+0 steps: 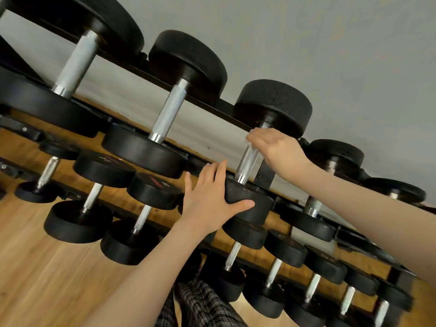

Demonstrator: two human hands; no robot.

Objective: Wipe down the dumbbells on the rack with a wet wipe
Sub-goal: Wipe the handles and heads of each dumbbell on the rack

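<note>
Head view, tilted, of a black dumbbell rack [266,172] with tiers stepping down toward a wooden floor [35,267] and a grey wall [330,55] behind. The dumbbell being handled [247,159] lies on the top tier, third from the left of those fully visible, its far head [272,105] resting at the back rail and its near head [250,199] overhanging the front edge of the tier. The left hand [212,199] lies flat against the near head with fingers spread and extended and the thumb running along the head's lower rim; it grips nothing. The right hand [273,147] is curled round the upper end of the knurled steel handle [246,161], just below the far head; a pale edge at its fingertips may be the wet wipe [253,131], though motion blur leaves this uncertain. The neighbouring dumbbell to the left [165,114] stands apart, leaving an open strip of light surface between the two handles; the one to the right [316,204] lies beyond an upright bracket. Smaller dumbbells crowd the lower tiers directly beneath the left forearm. Plaid fabric [200,303] shows at the bottom edge.
</note>
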